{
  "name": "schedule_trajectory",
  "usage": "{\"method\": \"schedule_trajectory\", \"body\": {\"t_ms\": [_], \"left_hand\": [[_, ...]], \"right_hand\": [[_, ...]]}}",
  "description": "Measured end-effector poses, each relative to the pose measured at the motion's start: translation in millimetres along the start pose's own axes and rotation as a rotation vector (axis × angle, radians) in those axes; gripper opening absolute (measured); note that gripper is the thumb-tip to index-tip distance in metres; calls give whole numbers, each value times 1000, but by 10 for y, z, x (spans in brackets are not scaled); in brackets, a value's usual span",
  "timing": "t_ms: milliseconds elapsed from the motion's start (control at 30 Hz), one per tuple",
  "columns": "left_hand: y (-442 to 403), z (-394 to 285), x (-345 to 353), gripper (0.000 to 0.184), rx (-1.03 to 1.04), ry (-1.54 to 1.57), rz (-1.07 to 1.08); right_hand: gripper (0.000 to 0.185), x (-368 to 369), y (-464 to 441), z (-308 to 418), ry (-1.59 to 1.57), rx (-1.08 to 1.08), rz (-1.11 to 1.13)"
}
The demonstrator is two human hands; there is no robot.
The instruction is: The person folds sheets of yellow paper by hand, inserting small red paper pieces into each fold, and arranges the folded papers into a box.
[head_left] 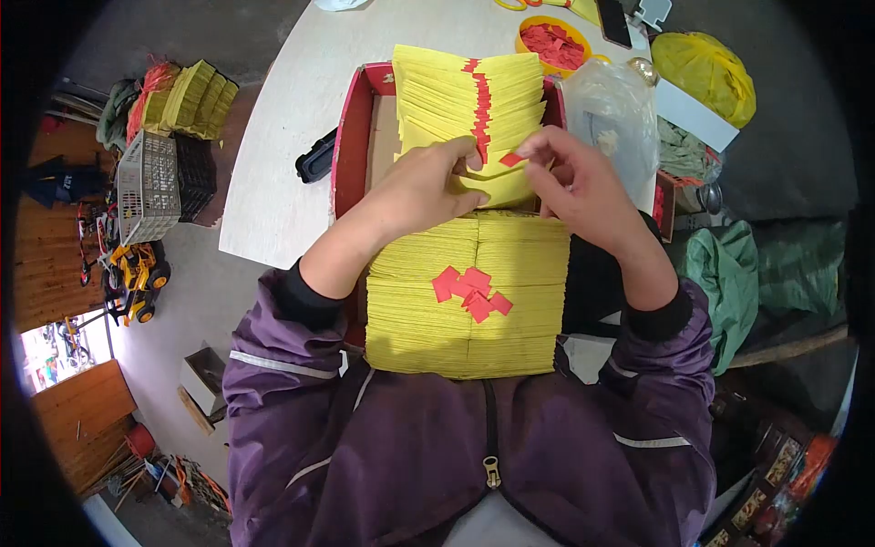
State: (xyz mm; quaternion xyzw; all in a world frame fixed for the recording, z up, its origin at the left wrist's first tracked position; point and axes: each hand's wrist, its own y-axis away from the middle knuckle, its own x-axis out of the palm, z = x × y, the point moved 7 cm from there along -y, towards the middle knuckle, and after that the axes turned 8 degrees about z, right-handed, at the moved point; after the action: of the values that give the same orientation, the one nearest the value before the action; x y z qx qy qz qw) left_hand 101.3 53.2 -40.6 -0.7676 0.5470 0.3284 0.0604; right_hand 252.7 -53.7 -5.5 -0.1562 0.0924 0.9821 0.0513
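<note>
My right hand (583, 187) pinches a small red paper piece (512, 159) between thumb and fingertips, over a yellow paper sheet (506, 189). On the left, my left hand (419, 187) grips that sheet, its index finger curled at the red strip and its thumb near the curled lower edge. Behind lies a fanned stack of yellow papers (433, 100) with a row of red pieces down its middle, in a red box (354, 137). A thick block of folded yellow paper (419, 310) sits close to my body. Several loose red pieces (476, 283) lie on top of it.
An orange bowl of red paper pieces (552, 47) stands on the white table (273, 201), near a phone (614, 23). Right of the box is a clear plastic bag (609, 114). A black object (316, 158) lies left of it. Crates (150, 187) stand on the floor.
</note>
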Motion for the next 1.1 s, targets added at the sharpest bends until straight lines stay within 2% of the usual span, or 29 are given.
{"method": "schedule_trajectory", "body": {"t_ms": [67,100,267,400,600,767,933,1100], "left_hand": [[-35,23,56,20,2,40,9],[-35,19,68,20,3,40,12],[38,-25,71,16,27,34,-39],[72,-115,82,21,96,27,-53],[83,-169,65,19,71,65,-27],[75,-117,31,16,12,53,-44],[113,-144,-14,10,-4,95,-74],[225,-291,-125,4,100,343,-190]], "right_hand": [[14,67,-13,-56,-48,173,110],[14,78,-27,-47,-49,176,108],[21,170,-145,121,256,23,91],[21,251,-192,132,513,-66,111],[18,280,-175,96,537,-84,100],[10,274,-126,96,485,-142,-11],[23,328,-87,63,486,-219,-82],[32,321,-85,17,402,-184,-69]]}}
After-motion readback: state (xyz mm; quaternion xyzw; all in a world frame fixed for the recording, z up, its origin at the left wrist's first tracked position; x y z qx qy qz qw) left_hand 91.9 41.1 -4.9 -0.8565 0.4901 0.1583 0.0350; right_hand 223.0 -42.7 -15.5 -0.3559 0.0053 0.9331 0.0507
